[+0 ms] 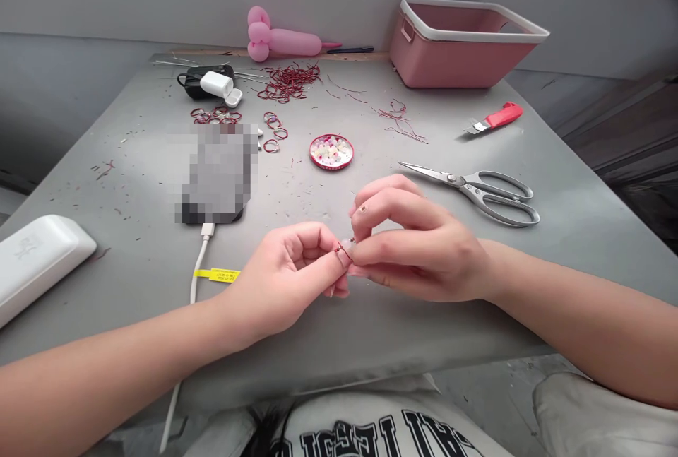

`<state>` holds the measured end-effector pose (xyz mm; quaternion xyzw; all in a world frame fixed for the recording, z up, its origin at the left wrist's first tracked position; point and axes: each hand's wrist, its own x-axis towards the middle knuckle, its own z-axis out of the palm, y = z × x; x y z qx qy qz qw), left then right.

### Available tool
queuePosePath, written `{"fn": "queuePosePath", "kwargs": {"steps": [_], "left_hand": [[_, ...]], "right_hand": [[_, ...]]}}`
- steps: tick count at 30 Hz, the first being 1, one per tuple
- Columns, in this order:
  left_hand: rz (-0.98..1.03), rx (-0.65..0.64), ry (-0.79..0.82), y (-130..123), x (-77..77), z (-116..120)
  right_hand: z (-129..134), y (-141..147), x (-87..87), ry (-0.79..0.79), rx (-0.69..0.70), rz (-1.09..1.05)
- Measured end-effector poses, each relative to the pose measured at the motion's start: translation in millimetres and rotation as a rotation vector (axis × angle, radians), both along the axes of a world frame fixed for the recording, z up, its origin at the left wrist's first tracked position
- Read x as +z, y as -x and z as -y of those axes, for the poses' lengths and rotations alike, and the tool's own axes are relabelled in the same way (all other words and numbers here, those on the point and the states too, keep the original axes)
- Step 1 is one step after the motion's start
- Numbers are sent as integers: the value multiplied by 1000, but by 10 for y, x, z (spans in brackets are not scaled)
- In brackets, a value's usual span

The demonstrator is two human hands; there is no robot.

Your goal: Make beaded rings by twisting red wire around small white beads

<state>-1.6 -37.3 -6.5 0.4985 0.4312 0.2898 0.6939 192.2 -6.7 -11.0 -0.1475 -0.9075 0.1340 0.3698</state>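
Near the front of the grey table, my two hands meet over a dark red cord [343, 251] with a small pale bead [347, 243] on it. My left hand [296, 270] pinches the cord between thumb and forefinger, its other fingers curled under. From the right, my right hand [418, 245] closes its thumb and fingertips on the cord beside the bead; its exact grip is partly hidden by the fingers. Just beyond the hands lies a round red-rimmed lid [331, 167] holding many small white, pink and red beads.
Grey scissors [474, 192] and a red-handled cutter [501, 118] lie right. A pink bin [450, 65] and a pink balloon [291, 42] stand behind. Red cord pieces [290, 82], finished-looking rings [272, 132], a blurred device [217, 174] with white cable [198, 266] and a white case [42, 259] sit left.
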Motion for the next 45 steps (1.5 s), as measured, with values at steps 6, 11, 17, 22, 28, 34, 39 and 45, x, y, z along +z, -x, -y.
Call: {"fn": "queuePosePath", "kwargs": {"steps": [6, 11, 17, 22, 28, 34, 39, 45], "left_hand": [[194, -103, 207, 33, 25, -18], [196, -53, 231, 34, 85, -34], [225, 28, 142, 64, 94, -94], [84, 68, -43, 84, 44, -96], [-121, -132, -12, 43, 6, -16], [-283, -149, -310, 29, 8, 57], [-243, -114, -305, 31, -10, 71], [-84, 34, -207, 46, 6, 13]], "right_hand": [[-7, -49, 34, 225, 151, 20], [-26, -93, 59, 103, 75, 24], [-85, -117, 9, 7, 1, 21], [-28, -86, 33, 396, -30, -173], [130, 11, 35, 435, -140, -70], [233, 86, 34, 391, -285, 37], [224, 112, 45, 813, -296, -79], [186, 68, 42, 1102, -170, -214]]}}
